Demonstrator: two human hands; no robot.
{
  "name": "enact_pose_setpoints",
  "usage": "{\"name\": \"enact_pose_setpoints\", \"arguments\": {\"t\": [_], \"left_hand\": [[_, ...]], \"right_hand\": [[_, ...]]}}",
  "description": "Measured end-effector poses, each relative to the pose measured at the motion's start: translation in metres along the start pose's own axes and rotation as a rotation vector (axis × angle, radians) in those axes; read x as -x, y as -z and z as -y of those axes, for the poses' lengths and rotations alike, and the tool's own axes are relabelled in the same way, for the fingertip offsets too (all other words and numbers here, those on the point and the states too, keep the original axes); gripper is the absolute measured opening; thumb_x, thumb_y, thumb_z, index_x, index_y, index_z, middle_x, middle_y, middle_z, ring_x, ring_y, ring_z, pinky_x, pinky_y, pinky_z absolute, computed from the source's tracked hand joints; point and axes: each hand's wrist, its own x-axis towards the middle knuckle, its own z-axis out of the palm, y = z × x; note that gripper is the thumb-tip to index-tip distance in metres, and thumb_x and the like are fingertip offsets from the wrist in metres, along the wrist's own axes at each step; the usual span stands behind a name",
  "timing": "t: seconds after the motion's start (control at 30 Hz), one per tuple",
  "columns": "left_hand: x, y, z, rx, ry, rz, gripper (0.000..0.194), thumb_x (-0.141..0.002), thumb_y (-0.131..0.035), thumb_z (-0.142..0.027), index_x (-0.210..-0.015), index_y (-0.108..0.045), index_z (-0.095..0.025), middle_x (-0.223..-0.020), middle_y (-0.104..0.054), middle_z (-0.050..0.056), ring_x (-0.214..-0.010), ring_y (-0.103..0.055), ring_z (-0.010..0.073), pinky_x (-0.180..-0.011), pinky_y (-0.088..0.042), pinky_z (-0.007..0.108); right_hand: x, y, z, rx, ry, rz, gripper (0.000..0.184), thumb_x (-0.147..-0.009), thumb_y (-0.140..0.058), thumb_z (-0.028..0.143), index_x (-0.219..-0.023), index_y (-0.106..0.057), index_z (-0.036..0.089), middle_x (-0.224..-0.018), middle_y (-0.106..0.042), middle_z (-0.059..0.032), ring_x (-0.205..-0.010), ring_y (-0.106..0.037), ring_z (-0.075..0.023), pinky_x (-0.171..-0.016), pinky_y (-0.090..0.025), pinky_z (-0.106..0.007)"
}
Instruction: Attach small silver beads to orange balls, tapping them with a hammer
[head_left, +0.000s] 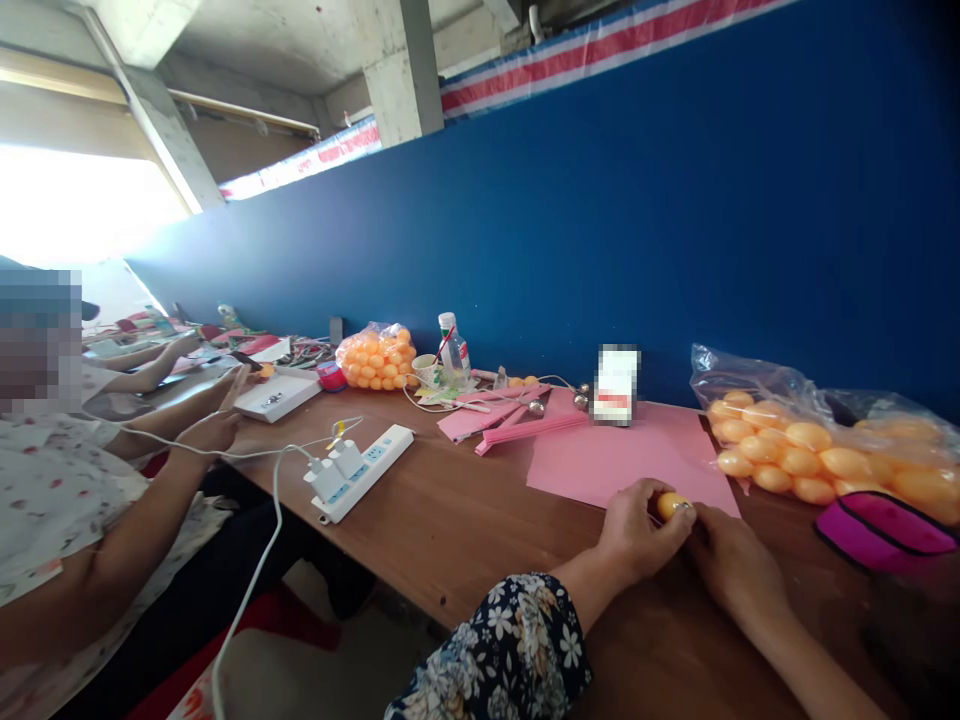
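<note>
An orange ball [673, 504], about ping-pong size, sits in the fingers of my left hand [637, 530], just above the table's front part. A small shiny spot shows on the ball's near side, too small to make out. My right hand [739, 565] is closed, its fingertips meeting the ball's right side; what they pinch is hidden. Behind my hands lies a pink sheet [600, 465] on the brown table. To the right, a clear plastic bag [795, 450] full of orange balls stands near an open magenta pouch [885, 530].
A phone [615, 385] leans upright behind the pink sheet. Silver balls [536, 408], a bottle [451, 350], a paper cup [425, 369] and another ball bag [376, 357] stand along the blue partition [562, 240]. A power strip [367, 473] lies left, beside a seated person [75, 480].
</note>
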Motion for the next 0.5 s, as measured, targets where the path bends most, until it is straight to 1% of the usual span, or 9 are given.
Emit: {"name": "enact_pose_setpoints", "arguments": {"t": [0.23,0.37,0.5], "left_hand": [[0.0005,0.0009,-0.0007,0.001,0.027,0.014,0.035,-0.074,-0.051,-0.043,-0.100,-0.057,-0.020,-0.082,-0.063,0.002,-0.066,-0.054,0.0131,-0.065,-0.047,0.027],[0.0007,0.0032,-0.0034,-0.008,0.045,0.002,0.036,-0.073,-0.052,-0.043,-0.099,-0.057,-0.019,-0.085,-0.063,0.003,-0.071,-0.054,0.0153,-0.070,-0.047,0.029],[0.0009,0.0056,-0.0058,0.003,0.092,-0.002,0.037,-0.072,-0.052,-0.042,-0.100,-0.057,-0.019,-0.088,-0.063,0.004,-0.073,-0.055,0.0161,-0.071,-0.047,0.030]], "right_hand": [[0.0011,0.0002,0.0028,0.045,0.001,0.035,0.028,-0.079,-0.036,0.035,-0.090,-0.056,0.020,-0.086,-0.062,-0.0071,-0.082,-0.055,-0.0253,-0.063,-0.040,-0.032],[0.0015,-0.0004,0.0037,0.034,0.011,0.020,0.030,-0.077,-0.036,0.037,-0.089,-0.057,0.020,-0.086,-0.063,-0.0083,-0.082,-0.056,-0.0261,-0.063,-0.041,-0.033],[-0.0001,-0.0021,0.0022,0.022,0.011,0.016,0.030,-0.076,-0.035,0.038,-0.086,-0.057,0.021,-0.085,-0.064,-0.0082,-0.081,-0.057,-0.0269,-0.064,-0.042,-0.035]]}}
